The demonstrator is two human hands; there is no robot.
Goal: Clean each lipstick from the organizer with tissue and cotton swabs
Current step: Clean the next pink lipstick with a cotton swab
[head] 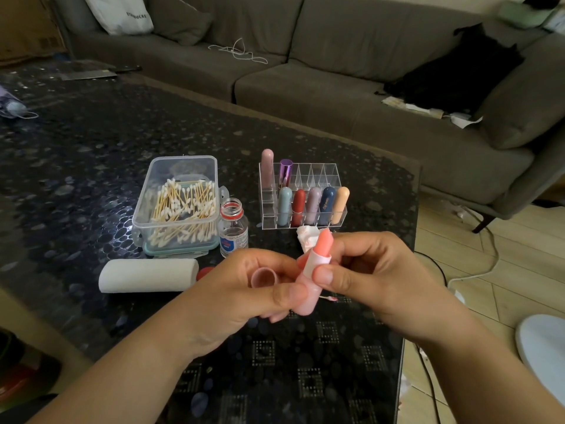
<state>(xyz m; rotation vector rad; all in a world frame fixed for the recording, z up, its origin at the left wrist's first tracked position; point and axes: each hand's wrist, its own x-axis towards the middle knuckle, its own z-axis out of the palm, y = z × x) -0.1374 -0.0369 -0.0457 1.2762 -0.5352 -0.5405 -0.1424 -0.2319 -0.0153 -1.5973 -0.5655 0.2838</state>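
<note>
head view, hands: both are up over the near edge of the table (91, 154), busy with one pink lipstick (315, 272).
left hand: the left hand (244, 289) pinches the lower tube with thumb and fingers, and has the pink cap (264, 277) tucked in the same hand, open end up. My guess is that keeps the cap off the table and ready to go back on.
right hand: the right hand (373, 270) curls round the upper part of the tube, thumb on the collar. Looks like a twisting grip, so the coral bullet stands proud where it can be wiped.
tissue: a crumpled tissue (307, 237) with pink smears sits just behind the bullet, in front of the organizer. Can't tell if a finger is touching it.
organizer: the clear organizer (321, 175) is just beyond the hands, seven capped lipsticks standing in it, front row of five plus two at the back left. Several slots are free.
supplies: cotton swab box (177, 206) with its lid off and a small uncapped bottle (233, 226) sit to the left, within easy reach; a tissue roll (148, 275) lies in front of them.
stray swab: a used-looking swab (328, 298) lies on the table under the hands.
progress: hard to call, the capped ones don't show whether they've been done.
</note>
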